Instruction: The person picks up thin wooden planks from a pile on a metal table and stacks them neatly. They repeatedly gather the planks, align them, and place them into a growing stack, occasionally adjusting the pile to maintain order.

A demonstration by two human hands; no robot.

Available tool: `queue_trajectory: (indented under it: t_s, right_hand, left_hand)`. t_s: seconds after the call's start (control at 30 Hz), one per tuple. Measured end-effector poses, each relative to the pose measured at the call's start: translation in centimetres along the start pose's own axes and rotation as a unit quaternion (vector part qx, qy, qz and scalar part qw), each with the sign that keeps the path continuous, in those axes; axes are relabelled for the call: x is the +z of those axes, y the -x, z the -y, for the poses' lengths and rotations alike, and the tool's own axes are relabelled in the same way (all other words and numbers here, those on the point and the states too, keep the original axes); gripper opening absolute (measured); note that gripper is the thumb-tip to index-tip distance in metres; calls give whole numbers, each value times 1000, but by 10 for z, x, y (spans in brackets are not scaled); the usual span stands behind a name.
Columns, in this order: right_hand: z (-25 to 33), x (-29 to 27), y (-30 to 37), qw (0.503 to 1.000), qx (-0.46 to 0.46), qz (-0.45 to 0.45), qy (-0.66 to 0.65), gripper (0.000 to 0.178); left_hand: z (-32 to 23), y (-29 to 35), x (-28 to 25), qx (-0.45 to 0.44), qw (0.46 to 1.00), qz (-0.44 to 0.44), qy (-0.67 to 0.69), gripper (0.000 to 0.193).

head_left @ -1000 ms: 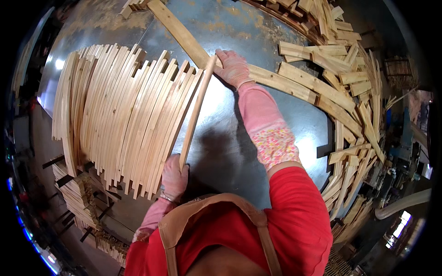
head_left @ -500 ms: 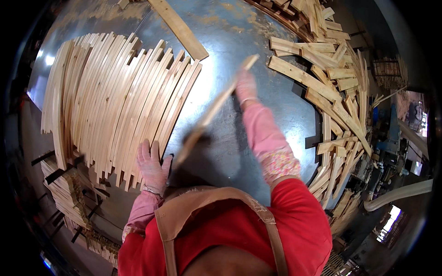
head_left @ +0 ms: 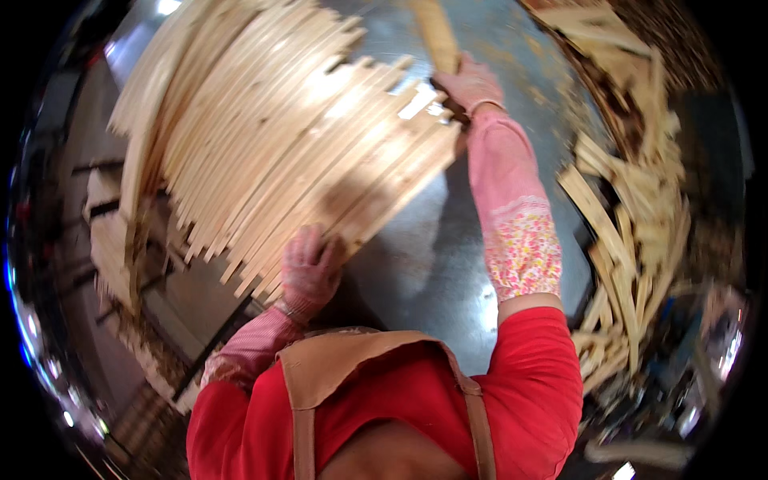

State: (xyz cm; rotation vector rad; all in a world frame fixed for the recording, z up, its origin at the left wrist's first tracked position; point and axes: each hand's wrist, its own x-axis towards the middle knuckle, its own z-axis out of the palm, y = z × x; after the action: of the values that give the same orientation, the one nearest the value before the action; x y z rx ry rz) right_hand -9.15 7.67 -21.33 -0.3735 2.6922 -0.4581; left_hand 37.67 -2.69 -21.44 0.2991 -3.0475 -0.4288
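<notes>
A broad row of pale wooden strips (head_left: 272,120) lies side by side on the metal table. My left hand (head_left: 310,268), in a thin pale glove, rests on the near ends of the right-hand strips, fingers stretched out. At the far right corner of the row, my right hand (head_left: 472,84), also gloved, is closed round the near end of a wider wooden board (head_left: 436,32). Its thumb points left over the far strip ends. Blur and the hand itself hide part of this grip.
The grey metal table surface (head_left: 408,248) stretches right of the row. A heap of loose wooden pieces (head_left: 620,248) lies along the right side. Stacked wood (head_left: 112,236) stands at the lower left beside dark metal bars. Wood dust marks the far table.
My right hand has let go of the strip it was carrying and moved to the board's end. The view has shifted, with the row appearing further right. My left hand stays at the near ends.
</notes>
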Motion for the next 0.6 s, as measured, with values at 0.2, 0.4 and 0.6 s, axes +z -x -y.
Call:
queue_trajectory:
  t_s: [0.2,0.4,0.6]
  right_hand:
    - [-26,-13,-41,983,-70,-64,156,64]
    - [-190,-31,24,995,-73,-14,-66,55]
    - [-156,80,235,933,36,81,-349,91]
  left_hand:
    - [2,0,-13,-13,1000,10,26,65]
    - [4,7,8,-14,999,-19,25,62]
    - [26,5,-11,-57,992,-35,109,70]
